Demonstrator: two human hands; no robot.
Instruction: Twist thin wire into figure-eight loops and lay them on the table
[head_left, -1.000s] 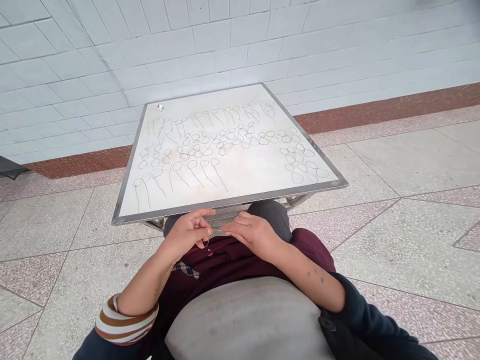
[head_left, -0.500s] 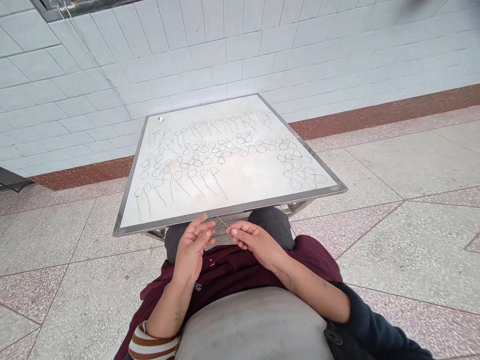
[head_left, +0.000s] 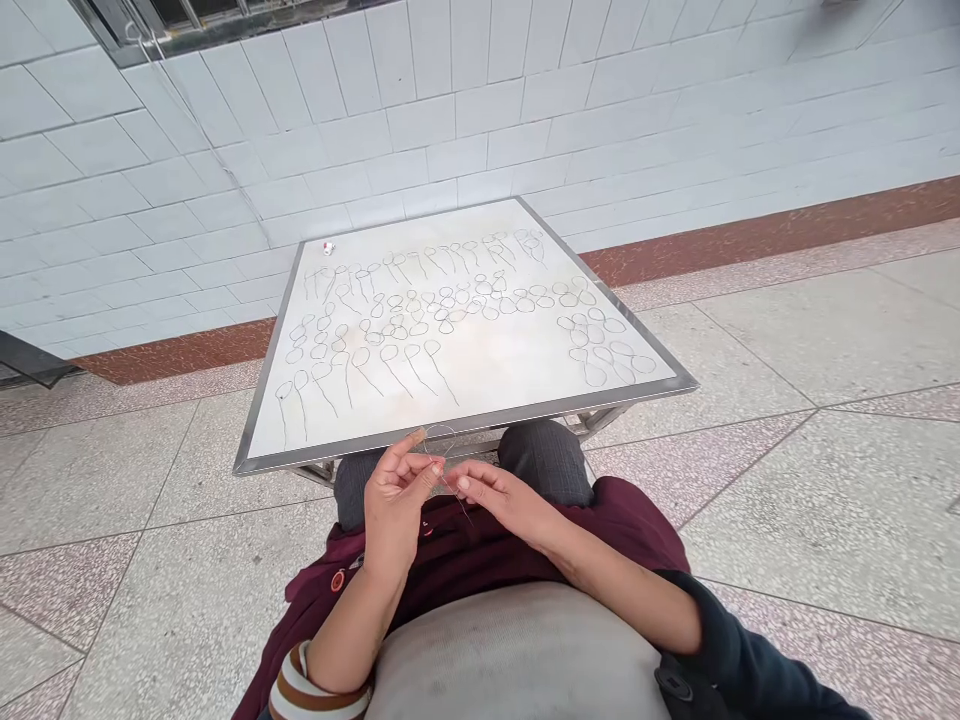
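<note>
A thin wire [head_left: 454, 436] is bent into a round loop, with its straight tail pointing down toward my lap. My left hand [head_left: 397, 495] pinches it between thumb and forefinger just below the loop. Beside the tail is my right hand [head_left: 502, 495], its thumb and forefinger closed at the wire. The exact contact there is too fine to make out. Both hands are above my lap, in front of the near edge of a white table [head_left: 487, 370]. Several shaped wires lie on the tabletop, among them single loops with long tails [head_left: 433, 346] and clustered loops [head_left: 595, 378].
The table has a grey metal edge [head_left: 465, 432] facing me. A small white and red object [head_left: 328, 248] sits at its far left corner. Behind stands a white tiled wall [head_left: 420, 135]. My knees [head_left: 544, 465] are under the near edge.
The wire's loop now stands up above my left fingers, with its tail hanging down between the hands. My left thumb and forefinger have moved closer to the right hand. The view has shifted slightly.
</note>
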